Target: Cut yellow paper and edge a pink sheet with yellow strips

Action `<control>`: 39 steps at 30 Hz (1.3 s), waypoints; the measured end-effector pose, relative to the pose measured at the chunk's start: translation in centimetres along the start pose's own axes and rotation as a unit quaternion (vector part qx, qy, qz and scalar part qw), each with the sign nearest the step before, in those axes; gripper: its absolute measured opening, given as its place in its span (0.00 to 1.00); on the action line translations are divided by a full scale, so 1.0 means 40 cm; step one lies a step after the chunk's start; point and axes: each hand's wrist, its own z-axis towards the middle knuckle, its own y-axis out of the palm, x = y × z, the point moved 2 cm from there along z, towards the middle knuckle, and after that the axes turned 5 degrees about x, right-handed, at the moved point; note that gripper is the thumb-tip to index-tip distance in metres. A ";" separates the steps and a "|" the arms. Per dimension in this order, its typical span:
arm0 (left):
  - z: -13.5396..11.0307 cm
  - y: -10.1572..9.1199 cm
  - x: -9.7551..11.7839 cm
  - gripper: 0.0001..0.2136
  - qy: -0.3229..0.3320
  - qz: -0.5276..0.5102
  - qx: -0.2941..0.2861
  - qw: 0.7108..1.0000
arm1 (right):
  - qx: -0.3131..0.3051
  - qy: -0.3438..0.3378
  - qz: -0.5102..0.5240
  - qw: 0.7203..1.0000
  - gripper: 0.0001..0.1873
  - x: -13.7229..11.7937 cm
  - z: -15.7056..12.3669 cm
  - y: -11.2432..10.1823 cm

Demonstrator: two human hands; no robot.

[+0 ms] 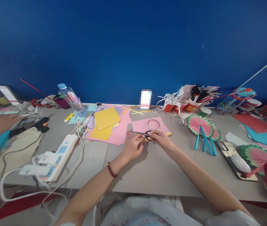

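Above the table's middle, my right hand is closed around the dark handles of a pair of scissors, whose blades point left. My left hand, a beaded bracelet on its wrist, is beside the blades with its fingers curled together. Something small and yellow shows near its fingertips, too small to name. Just beyond both hands lies a sheet of pink paper, with a roll of tape on it. To the left, yellow paper sheets rest on larger pink sheets.
A power strip with white cables lies left, near a leaning plastic bottle. Another person's hand is at far left. On the right are paper fans, a phone under a mouse, and cups at the back.
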 end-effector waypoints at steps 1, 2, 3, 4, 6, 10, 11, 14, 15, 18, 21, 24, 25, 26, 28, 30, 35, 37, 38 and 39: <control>-0.004 0.008 0.004 0.18 0.025 0.016 -0.023 0.999 | 0.009 -0.008 -0.011 1.000 0.19 0.002 0.004 -0.007; -0.008 0.016 0.008 0.18 0.044 0.031 -0.045 0.998 | 0.014 -0.015 -0.019 1.000 0.19 0.004 0.009 -0.013; -0.011 0.024 0.010 0.18 0.056 0.045 -0.064 0.995 | 0.016 -0.020 -0.023 0.999 0.19 0.005 0.014 -0.017; -0.014 0.031 0.011 0.17 0.063 0.057 -0.080 0.993 | 0.017 -0.021 -0.026 0.999 0.20 0.007 0.020 -0.020; -0.018 0.039 0.012 0.15 0.069 0.073 -0.097 0.990 | 0.016 -0.014 -0.031 0.999 0.20 0.009 0.030 -0.021; -0.019 0.043 0.010 0.13 0.072 0.083 -0.106 0.988 | 0.016 -0.006 -0.041 0.999 0.18 0.004 0.044 -0.008; -0.018 0.042 0.010 0.12 0.073 0.084 -0.107 0.988 | 0.016 -0.008 -0.040 0.999 0.17 0.002 0.045 -0.003; -0.016 0.041 0.011 0.12 0.068 0.083 -0.104 0.989 | 0.016 -0.008 -0.031 0.999 0.15 -0.003 0.047 0.012; -0.015 0.041 0.011 0.12 0.066 0.083 -0.103 0.989 | 0.016 -0.007 -0.026 1.000 0.15 -0.004 0.047 0.015; -0.015 0.042 0.011 0.12 0.064 0.094 -0.103 0.988 | 0.016 -0.008 -0.012 1.000 0.15 -0.004 0.050 0.014; -0.017 0.043 0.009 0.12 0.063 0.106 -0.104 0.987 | 0.007 -0.017 0.007 1.000 0.16 -0.003 0.051 0.003; -0.017 0.043 0.008 0.13 0.055 0.112 -0.098 0.987 | 0.014 -0.031 0.000 0.999 0.17 -0.005 0.049 -0.020; -0.017 0.042 0.009 0.14 0.053 0.111 -0.095 0.988 | 0.022 -0.034 -0.020 0.999 0.17 -0.005 0.048 -0.029; -0.016 0.042 0.009 0.14 0.051 0.110 -0.094 0.988 | 0.031 -0.040 -0.051 0.997 0.17 -0.005 0.047 -0.040; -0.015 0.041 0.010 0.14 0.050 0.105 -0.094 0.989 | 0.044 -0.057 -0.137 0.988 0.15 -0.002 0.047 -0.062; -0.015 0.040 0.011 0.14 0.051 0.104 -0.098 0.988 | 0.040 -0.076 -0.216 0.973 0.14 0.003 0.049 -0.082; -0.016 0.038 0.015 0.13 0.055 0.122 -0.105 0.985 | -0.032 -0.053 -0.343 0.937 0.09 0.023 0.058 -0.106; -0.016 0.038 0.016 0.12 0.056 0.126 -0.107 0.985 | -0.045 -0.055 -0.388 0.919 0.07 0.023 0.059 -0.103; -0.016 0.038 0.016 0.12 0.055 0.126 -0.109 0.984 | -0.047 -0.058 -0.410 0.909 0.06 0.021 0.058 -0.100; -0.016 0.038 0.017 0.12 0.054 0.126 -0.109 0.984 | -0.048 -0.059 -0.430 0.900 0.06 0.019 0.057 -0.096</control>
